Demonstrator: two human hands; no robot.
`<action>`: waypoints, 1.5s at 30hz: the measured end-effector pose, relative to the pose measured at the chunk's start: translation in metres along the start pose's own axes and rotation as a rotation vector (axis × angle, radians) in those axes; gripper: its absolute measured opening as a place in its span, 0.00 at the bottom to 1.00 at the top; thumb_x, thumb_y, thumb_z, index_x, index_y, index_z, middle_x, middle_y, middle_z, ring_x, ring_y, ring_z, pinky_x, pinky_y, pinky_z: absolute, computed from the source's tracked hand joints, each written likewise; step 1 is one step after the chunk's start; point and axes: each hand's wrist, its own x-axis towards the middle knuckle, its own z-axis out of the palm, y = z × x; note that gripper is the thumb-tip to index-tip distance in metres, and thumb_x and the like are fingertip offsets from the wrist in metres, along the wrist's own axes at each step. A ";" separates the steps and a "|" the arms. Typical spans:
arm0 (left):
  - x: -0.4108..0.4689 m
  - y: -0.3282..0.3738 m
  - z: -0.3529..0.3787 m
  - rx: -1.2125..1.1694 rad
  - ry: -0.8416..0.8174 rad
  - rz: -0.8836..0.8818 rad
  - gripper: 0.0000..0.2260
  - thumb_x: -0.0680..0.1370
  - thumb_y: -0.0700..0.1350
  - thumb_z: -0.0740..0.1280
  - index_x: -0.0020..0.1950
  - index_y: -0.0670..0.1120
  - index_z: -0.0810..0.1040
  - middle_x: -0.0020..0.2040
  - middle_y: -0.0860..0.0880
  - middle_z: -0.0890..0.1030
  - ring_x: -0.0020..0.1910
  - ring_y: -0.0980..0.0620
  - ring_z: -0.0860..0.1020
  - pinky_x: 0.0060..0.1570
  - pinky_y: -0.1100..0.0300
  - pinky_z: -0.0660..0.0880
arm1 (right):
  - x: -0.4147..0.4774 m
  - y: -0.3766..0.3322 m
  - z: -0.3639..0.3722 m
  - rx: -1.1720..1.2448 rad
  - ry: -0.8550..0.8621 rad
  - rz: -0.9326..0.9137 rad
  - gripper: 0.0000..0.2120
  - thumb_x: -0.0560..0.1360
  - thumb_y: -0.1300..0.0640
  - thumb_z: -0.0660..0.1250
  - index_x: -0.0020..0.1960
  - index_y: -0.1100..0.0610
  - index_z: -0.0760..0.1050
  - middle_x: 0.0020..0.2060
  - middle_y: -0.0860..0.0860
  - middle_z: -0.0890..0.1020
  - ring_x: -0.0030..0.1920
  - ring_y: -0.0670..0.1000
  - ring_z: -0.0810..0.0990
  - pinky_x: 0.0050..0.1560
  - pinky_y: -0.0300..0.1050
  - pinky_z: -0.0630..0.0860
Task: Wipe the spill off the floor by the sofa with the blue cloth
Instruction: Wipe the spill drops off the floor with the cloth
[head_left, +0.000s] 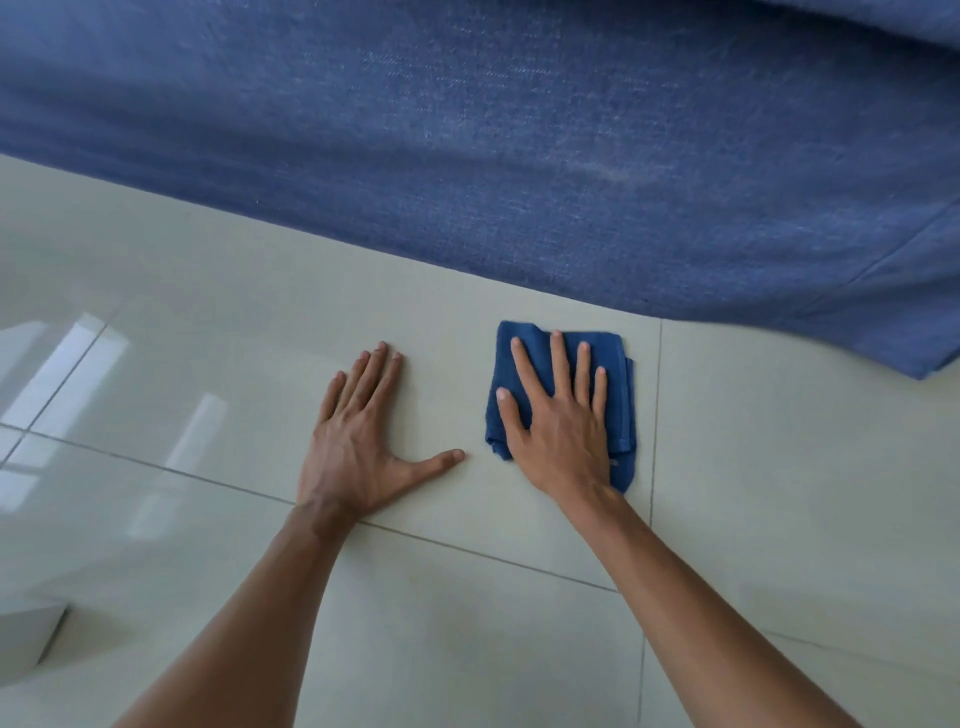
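Just in front of the sofa (519, 130), the right hand (561, 431) presses spread-fingered on the folded blue cloth (618, 415), the flat left hand (358, 447) empty beside it.

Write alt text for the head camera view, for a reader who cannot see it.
A person's right hand presses flat on a folded blue cloth on a glossy pale tiled floor, close to the base of a blue fabric sofa. The left hand rests flat on the bare tile beside it, fingers spread. No spill is visible.
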 end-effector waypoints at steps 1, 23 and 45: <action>-0.001 0.001 0.000 -0.007 0.002 -0.002 0.56 0.63 0.80 0.62 0.83 0.52 0.50 0.83 0.56 0.46 0.82 0.57 0.45 0.81 0.55 0.45 | -0.003 0.003 -0.002 -0.010 -0.003 -0.012 0.31 0.81 0.36 0.46 0.82 0.42 0.50 0.83 0.53 0.50 0.82 0.61 0.46 0.80 0.63 0.45; 0.000 -0.001 0.003 0.040 -0.003 0.021 0.56 0.64 0.80 0.62 0.83 0.51 0.50 0.83 0.54 0.47 0.82 0.55 0.46 0.81 0.53 0.46 | -0.017 0.038 -0.009 -0.018 0.004 0.109 0.31 0.80 0.36 0.47 0.81 0.41 0.52 0.83 0.53 0.53 0.82 0.61 0.50 0.79 0.65 0.49; -0.002 0.000 0.001 0.038 -0.001 0.007 0.56 0.64 0.80 0.62 0.83 0.50 0.51 0.83 0.54 0.48 0.82 0.56 0.46 0.81 0.53 0.46 | -0.083 0.053 -0.019 -0.081 -0.032 0.108 0.31 0.80 0.35 0.46 0.82 0.42 0.50 0.83 0.53 0.51 0.82 0.60 0.48 0.80 0.63 0.49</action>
